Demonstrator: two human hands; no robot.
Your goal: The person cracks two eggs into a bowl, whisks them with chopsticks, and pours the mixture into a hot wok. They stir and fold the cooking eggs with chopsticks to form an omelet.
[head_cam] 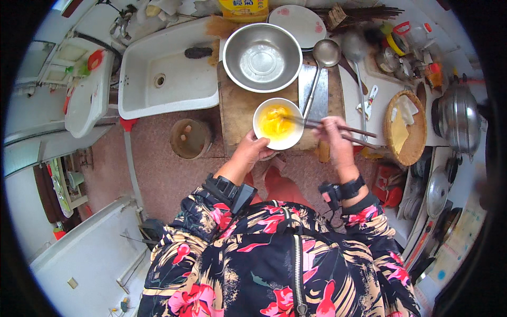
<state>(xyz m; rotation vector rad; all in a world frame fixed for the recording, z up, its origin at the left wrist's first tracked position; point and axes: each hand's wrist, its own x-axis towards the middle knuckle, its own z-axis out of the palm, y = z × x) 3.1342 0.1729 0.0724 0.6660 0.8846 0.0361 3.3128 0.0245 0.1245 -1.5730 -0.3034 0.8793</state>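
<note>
My left hand [250,151] grips a white bowl [258,134] by its near left rim, the thumb over the edge. Beaten egg [276,121], yellow with paler streaks, lies in the bowl. My right hand [333,136] holds a pair of dark chopsticks [358,132], blurred by motion, with their tips in the egg. Just beyond the bowl stands a wide stainless steel basin [262,59] with nothing in it. A steel ladle [317,85] lies to the right, across the blade of a cleaver [321,81]. Beneath them is a wooden cutting board [239,105].
A white sink [170,101] stands to the left, with a bucket [191,138] of murky water on the floor below. Plates [297,25] and a yellow bottle [243,10] are at the back. Rightward are a second ladle [360,79], a wicker basket [412,138] and a lidded pot [461,119].
</note>
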